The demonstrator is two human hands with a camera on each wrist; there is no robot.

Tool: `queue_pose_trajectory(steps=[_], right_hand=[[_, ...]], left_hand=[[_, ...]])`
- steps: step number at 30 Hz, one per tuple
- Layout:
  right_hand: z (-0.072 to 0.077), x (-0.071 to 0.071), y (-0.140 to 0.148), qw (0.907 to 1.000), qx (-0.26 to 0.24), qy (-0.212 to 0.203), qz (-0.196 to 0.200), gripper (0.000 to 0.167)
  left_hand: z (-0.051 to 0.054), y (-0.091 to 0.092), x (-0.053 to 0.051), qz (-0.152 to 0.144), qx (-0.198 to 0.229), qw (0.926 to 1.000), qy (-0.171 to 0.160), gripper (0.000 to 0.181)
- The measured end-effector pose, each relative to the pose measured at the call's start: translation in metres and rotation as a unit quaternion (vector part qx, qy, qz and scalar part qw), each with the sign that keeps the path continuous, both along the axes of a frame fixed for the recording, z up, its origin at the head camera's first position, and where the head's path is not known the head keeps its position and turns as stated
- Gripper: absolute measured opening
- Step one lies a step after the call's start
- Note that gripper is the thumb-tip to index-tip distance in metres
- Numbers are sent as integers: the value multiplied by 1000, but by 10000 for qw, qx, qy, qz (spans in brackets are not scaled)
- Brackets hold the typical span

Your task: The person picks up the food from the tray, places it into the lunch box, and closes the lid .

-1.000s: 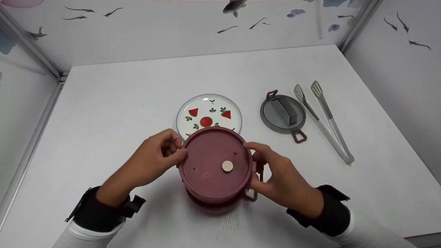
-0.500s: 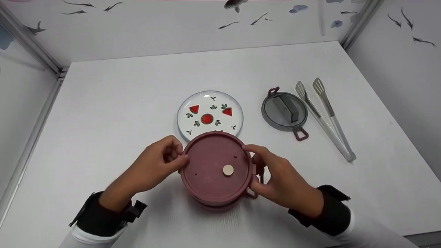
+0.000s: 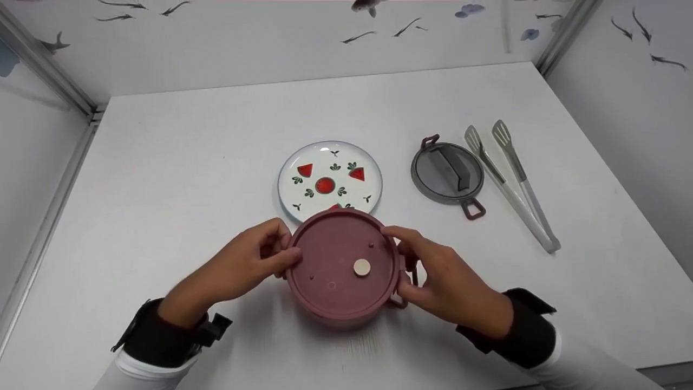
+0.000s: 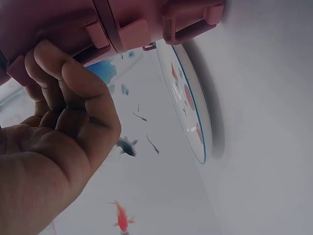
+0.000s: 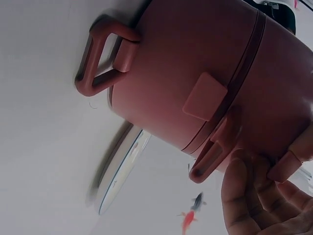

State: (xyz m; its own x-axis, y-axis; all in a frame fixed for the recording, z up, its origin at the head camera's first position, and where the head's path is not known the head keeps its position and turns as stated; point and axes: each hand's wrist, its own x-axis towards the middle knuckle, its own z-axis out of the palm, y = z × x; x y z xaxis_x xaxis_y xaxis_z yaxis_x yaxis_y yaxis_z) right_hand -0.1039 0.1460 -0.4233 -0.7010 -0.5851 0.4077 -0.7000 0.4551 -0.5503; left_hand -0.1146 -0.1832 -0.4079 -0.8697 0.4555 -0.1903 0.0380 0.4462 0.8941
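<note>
A round dark-pink stacked lunch box stands in front of me in the head view. Its upper tier (image 3: 335,249), topped by a flat lid with a beige button (image 3: 362,267), sits on the lower tier (image 5: 181,73); a thin seam runs between them in the wrist views. My left hand (image 3: 254,262) pinches the upper tier's left rim, thumb on top and fingers curled below by a side handle. On the other side my right hand (image 3: 444,276) grips the upper tier, index finger at the rim and thumb lower down. Side loops (image 5: 90,63) jut from the lower tier.
Behind the lunch box lies a white plate (image 3: 346,154) with watermelon pictures, its near edge hidden. A round grey lid (image 3: 441,173) with a dark handle and pink loops lies to the right. Beside it rest spread metal tongs (image 3: 520,203). Patterned panels (image 3: 270,38) enclose the white table.
The upper tier has come down onto the lower tier, and the gap between them has closed. Both hands have moved with it, slightly to the right. The head view has shifted a little.
</note>
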Motion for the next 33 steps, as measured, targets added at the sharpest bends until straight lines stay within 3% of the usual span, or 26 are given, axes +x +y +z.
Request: queue_pose_trajectory(steps=[9,22,33], right_hand=[[-2,-18,14,9973,180,-616,-351,72],[0,-35,23,9946,306,-728,-678,63],[-2,-36,23,9959,259,-678,-535,62]], left_hand=[[-10,14,-1,11,295,9995,69,30],[-14,28,-8,169,633,9978,22,31],[-15,26,-11,-2,360,9993,85,32]])
